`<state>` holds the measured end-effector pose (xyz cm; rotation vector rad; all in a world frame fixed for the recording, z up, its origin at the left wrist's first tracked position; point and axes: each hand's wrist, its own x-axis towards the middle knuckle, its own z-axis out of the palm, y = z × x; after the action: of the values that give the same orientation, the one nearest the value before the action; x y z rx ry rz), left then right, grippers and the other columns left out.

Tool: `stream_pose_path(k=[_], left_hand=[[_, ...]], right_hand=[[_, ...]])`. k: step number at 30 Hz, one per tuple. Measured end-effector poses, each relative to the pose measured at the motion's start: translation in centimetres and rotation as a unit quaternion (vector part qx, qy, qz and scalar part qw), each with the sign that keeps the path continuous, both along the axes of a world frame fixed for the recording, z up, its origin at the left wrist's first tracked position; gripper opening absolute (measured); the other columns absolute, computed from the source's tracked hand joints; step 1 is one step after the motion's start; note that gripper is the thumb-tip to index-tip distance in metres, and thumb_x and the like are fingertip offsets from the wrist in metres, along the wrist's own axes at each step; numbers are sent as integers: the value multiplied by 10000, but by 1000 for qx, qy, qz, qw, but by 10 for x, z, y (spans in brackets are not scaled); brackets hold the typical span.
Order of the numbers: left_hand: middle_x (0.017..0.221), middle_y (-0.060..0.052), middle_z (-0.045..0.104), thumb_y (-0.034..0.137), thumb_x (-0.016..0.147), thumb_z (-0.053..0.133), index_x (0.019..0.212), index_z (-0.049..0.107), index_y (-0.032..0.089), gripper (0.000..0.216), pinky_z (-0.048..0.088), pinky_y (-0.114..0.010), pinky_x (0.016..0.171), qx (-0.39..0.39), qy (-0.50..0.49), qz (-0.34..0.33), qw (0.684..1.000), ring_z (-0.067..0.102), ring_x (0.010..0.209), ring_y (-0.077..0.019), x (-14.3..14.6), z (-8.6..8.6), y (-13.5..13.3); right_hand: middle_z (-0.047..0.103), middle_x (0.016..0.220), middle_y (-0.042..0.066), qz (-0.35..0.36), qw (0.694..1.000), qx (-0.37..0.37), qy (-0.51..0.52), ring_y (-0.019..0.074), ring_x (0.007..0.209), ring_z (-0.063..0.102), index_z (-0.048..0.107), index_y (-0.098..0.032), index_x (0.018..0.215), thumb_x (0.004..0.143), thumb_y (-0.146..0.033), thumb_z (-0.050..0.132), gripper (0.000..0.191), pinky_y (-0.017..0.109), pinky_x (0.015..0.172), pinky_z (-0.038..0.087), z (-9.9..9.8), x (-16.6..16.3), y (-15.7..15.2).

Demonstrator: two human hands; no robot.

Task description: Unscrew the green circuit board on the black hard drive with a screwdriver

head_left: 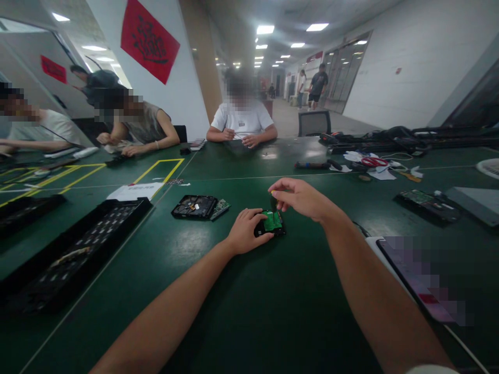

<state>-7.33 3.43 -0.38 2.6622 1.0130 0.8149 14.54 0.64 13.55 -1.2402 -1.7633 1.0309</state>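
Observation:
In the head view, a hard drive [281,231] lies on the green table with its green circuit board [270,224] facing up. My left hand [246,230] grips the drive's left side, thumb along the near edge and fingers along the far one. Upright over the board is a small screwdriver [273,203], its tip at the board's surface. My right hand [302,199] pinches the handle near its yellow top. Left of my hands lie a dark drive casing [194,206] and a loose circuit board [220,209] touching its right side.
A long black tray [83,246] holds several small parts at the left. A phone [419,280] lies beside my right forearm, with another drive [428,205] beyond it. Tools and cables [376,162] clutter the far right. Across the table sits a person [241,122]; others sit at the left.

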Motion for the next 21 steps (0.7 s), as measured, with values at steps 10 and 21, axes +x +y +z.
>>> stream_pose_path(k=[10,21], left_hand=[[1433,-128,578,611,874,691,1319,615,259,573,343,-577,1185,0,4,0,1000,533,1335,-335,0,0,-1],[1434,-125,575,623,880,679,1311,624,258,568,340,-581,1189,-2,8,-1,1000,527,1336,-338,-1,2,-1]], right_hand=[[694,840,27,2,999,28,-28,116,622,592,718,-212,1011,940,-373,655,187,222,496,437,1,2,-1],[718,923,61,10,1000,11,-9,144,694,678,669,-192,1005,933,-259,661,99,243,547,538,1,3,-2]])
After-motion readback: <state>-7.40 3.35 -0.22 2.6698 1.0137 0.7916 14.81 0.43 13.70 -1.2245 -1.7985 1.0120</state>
